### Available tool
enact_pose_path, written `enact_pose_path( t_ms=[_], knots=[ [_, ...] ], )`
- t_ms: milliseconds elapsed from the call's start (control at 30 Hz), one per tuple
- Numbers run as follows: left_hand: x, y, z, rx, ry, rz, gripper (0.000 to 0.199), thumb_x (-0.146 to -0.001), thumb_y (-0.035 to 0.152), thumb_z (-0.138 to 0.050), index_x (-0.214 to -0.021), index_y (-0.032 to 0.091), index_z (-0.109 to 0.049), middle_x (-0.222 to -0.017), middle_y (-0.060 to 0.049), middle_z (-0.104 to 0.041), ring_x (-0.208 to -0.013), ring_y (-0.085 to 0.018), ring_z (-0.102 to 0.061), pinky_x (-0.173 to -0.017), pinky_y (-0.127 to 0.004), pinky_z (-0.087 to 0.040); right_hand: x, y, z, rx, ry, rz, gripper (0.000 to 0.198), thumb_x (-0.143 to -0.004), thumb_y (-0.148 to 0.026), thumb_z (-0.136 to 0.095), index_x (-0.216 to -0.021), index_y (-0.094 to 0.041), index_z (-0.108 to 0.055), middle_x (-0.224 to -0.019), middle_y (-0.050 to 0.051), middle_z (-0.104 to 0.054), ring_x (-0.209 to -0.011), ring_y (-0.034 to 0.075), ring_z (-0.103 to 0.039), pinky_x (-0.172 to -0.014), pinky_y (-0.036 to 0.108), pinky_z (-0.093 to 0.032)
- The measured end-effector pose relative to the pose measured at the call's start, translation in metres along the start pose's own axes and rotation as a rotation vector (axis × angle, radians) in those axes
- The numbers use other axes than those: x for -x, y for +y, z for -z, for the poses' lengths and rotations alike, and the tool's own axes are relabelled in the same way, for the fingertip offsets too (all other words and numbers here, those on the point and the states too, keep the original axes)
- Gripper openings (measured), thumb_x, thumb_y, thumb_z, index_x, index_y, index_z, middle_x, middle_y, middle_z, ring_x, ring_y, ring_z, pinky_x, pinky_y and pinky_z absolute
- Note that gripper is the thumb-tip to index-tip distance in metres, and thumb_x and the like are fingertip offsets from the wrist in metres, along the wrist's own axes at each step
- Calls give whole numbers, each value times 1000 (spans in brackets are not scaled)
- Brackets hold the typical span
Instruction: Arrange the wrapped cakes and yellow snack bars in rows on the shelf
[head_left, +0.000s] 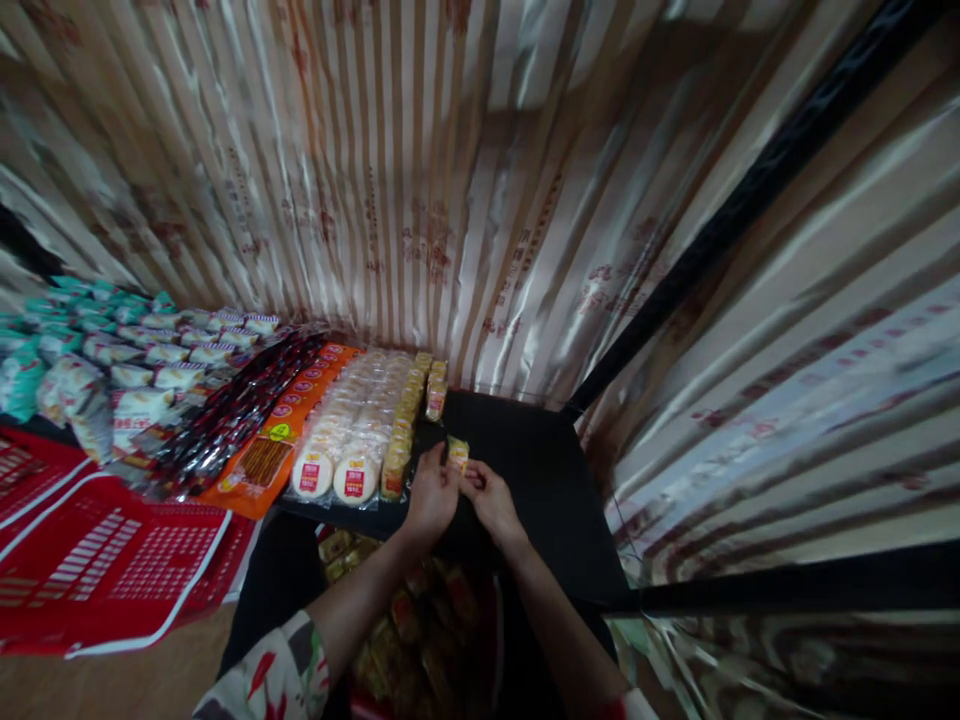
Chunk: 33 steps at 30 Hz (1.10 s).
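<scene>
Both my left hand (433, 497) and my right hand (491, 503) close their fingertips on one small yellow-wrapped snack packet (457, 455), held over the black shelf (536, 470). Left of it runs a row of matching yellow packets (397, 455), with a shorter second row (436, 390) behind, near the sheeting. Below my forearms, a container filled with more yellow packets (405, 615) sits in shadow between my legs. Its edge is mostly hidden.
Round white crackers in clear wrap (356, 478), an orange snack bag (262, 465), dark glossy packets (240, 400), white bags (142, 420) and green bags (56, 345) line the shelf leftward. Red baskets (142, 560) stand below. Striped sheeting (420, 180) and a black post (720, 230) border the shelf.
</scene>
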<state>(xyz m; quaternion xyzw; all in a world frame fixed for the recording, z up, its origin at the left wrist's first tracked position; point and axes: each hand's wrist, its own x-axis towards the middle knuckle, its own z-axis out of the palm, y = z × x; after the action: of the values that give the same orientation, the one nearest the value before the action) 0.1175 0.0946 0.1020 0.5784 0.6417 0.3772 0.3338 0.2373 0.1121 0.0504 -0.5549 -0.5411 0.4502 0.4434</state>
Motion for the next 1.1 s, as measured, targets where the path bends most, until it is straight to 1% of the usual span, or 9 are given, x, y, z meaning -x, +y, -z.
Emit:
enact_pose_path(
  t_ms=[67,133,267,400,567,733,900,967,1100],
  knots=[
    [-6,-4,-10,22,29,-27,42,-82,19,-40,-123,12,-48,-125,-14,-52,-115,-19,-50,-101,-32,-37,-18,2,-6,60,51,11,22,-67,-29,-59,-86,-20,-63,-78,3,-68,-68,16,-62,-67,28,-51],
    [-13,-5,-17,35,65,-32,42,-82,18,-40,-123,14,-49,-128,-13,-51,-120,-19,-46,-104,-32,-34,-35,4,-13,128,94,10,21,-68,-27,-56,-87,-21,-63,-77,3,-68,-68,17,-63,-67,29,-51],
    [-32,-1,-26,45,120,8,45,-82,19,-39,-126,10,-47,-135,-14,-46,-126,-20,-40,-108,-34,-30,-61,3,-24,243,146,6,21,-69,-24,-52,-86,-21,-63,-76,2,-68,-70,17,-63,-68,28,-50],
    [-49,3,-27,15,140,34,44,-83,19,-38,-122,6,-51,-135,-16,-46,-127,-22,-40,-109,-36,-28,-79,-1,-27,314,151,35,23,-68,-24,-50,-86,-21,-64,-78,2,-67,-73,18,-62,-71,29,-49],
    [-62,3,-30,10,131,64,44,-84,19,-35,-124,6,-51,-137,-15,-44,-129,-20,-37,-111,-33,-25,-95,3,-27,337,129,133,30,-69,-24,-49,-94,-19,-64,-88,5,-67,-81,19,-62,-78,32,-49],
    [-67,1,-34,31,132,76,45,-84,17,-35,-124,2,-50,-136,-17,-44,-130,-21,-37,-111,-34,-25,-105,16,-32,304,153,195,44,-68,-18,-46,-109,-19,-62,-107,8,-65,-101,21,-59,-92,35,-45],
    [-66,0,-31,28,102,83,47,-84,19,-33,-125,1,-49,-138,-17,-41,-131,-21,-35,-112,-33,-23,-111,23,-37,222,126,216,54,-71,-21,-46,-124,-17,-52,-128,9,-54,-118,22,-49,-103,38,-36],
    [-66,-2,-31,23,114,76,48,-84,19,-32,-125,1,-49,-138,-17,-41,-131,-21,-35,-112,-32,-23,-112,24,-38,172,88,246,52,-74,-23,-46,-125,-19,-52,-128,6,-55,-118,21,-49,-104,37,-35],
    [-69,-10,-38,37,158,56,48,-83,19,-34,-124,1,-50,-138,-18,-41,-131,-23,-34,-113,-35,-22,-113,25,-40,98,61,278,48,-75,-24,-46,-123,-23,-54,-122,3,-60,-114,19,-53,-102,34,-38]
  ],
)
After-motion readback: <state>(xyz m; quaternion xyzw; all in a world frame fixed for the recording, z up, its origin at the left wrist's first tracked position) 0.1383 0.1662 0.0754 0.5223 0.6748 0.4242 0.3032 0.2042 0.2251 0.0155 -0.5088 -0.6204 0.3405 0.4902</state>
